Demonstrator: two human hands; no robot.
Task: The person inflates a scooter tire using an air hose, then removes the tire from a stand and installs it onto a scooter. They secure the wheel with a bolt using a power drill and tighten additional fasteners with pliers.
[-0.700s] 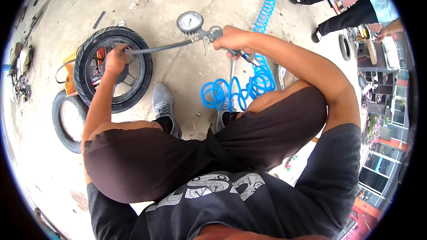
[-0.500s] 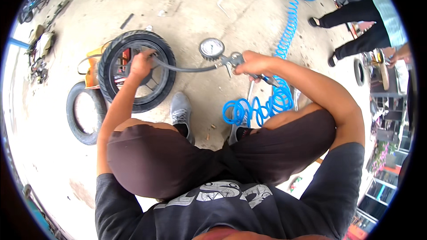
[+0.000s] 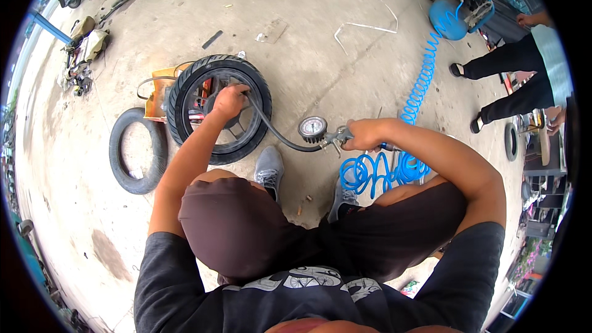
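Note:
A black-tyred motorcycle wheel [image 3: 177, 102] stands on the concrete in front of me to the left, tilted against an orange box. My left hand [image 3: 230, 100] is closed at the wheel's rim around the end of a dark rubber hose [image 3: 274, 132]; its fingertips and the valve are hidden. The hose sags across to a tyre inflator [image 3: 335, 138] with a round white-faced gauge [image 3: 312, 128]. My right hand [image 3: 368, 134] wraps round the inflator's handle, apart from the wheel. Behind and below that hand lies a coiled blue air hose [image 3: 364, 174].
A bare tyre [image 3: 116, 151] lies left of the wheel, near the orange box [image 3: 154, 108]. The blue hose runs to a blue compressor tank [image 3: 446, 17]. Another person's dark-trousered legs [image 3: 509, 55] are at the right. A bent white rod [image 3: 364, 26] lies farther off.
My right hand has brought the inflator and gauge closer to my body, and the rubber hose sags more. My left hand stays at the wheel. The whole view has shifted.

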